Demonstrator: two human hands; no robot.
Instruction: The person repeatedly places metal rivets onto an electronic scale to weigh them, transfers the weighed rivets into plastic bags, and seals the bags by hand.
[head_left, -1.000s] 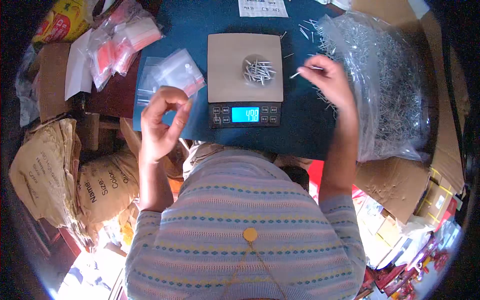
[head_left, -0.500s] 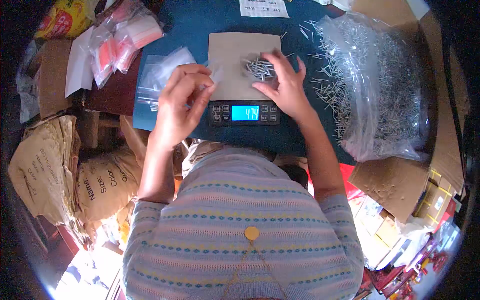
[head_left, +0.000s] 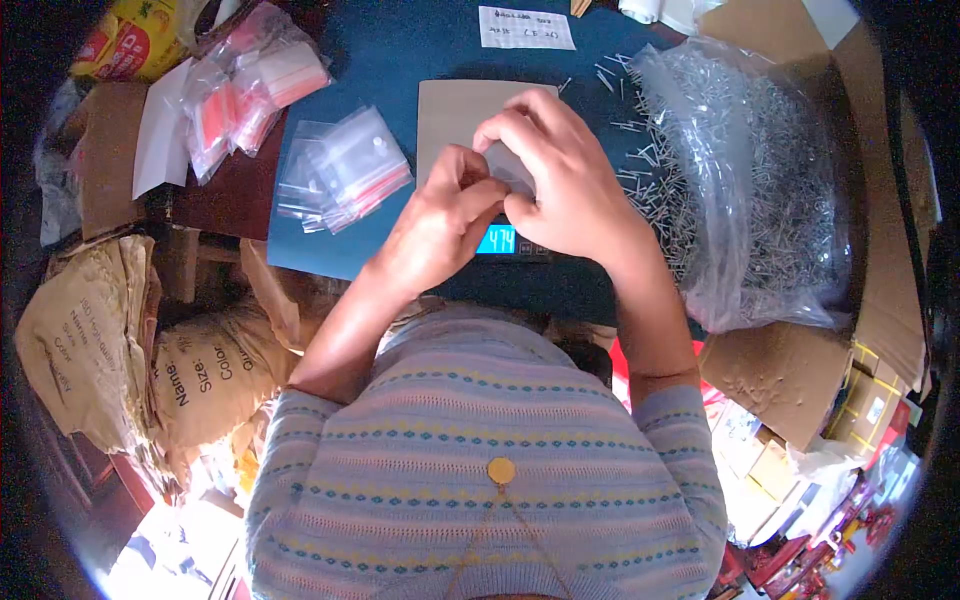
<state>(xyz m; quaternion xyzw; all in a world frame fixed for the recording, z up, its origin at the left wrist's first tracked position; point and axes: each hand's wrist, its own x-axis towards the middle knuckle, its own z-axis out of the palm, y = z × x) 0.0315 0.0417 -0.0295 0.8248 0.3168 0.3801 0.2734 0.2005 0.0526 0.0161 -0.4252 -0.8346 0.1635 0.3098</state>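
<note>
My left hand (head_left: 440, 215) and my right hand (head_left: 565, 175) meet over the front of a digital scale (head_left: 440, 110). Both have curled fingers, the left in a pinch. Something thin and translucent shows between them, too hidden to name. My right hand covers the spot where the nails lay, so the pile cannot be seen. Part of the lit display (head_left: 497, 240) shows below the hands and reads 474. Left of the scale lie flat clear zip bags (head_left: 360, 160) with red strips.
A large clear bag of nails (head_left: 770, 180) lies at the right, with loose nails (head_left: 645, 150) beside it. A written label (head_left: 526, 28) is at the back. Packs of red-striped bags (head_left: 215, 115) lie at the left, above brown sacks (head_left: 85, 340).
My right hand has come from beside the scale to the nails, then closed its fingers. My left hand has moved right to meet it. The reading went from 498 to 474.
</note>
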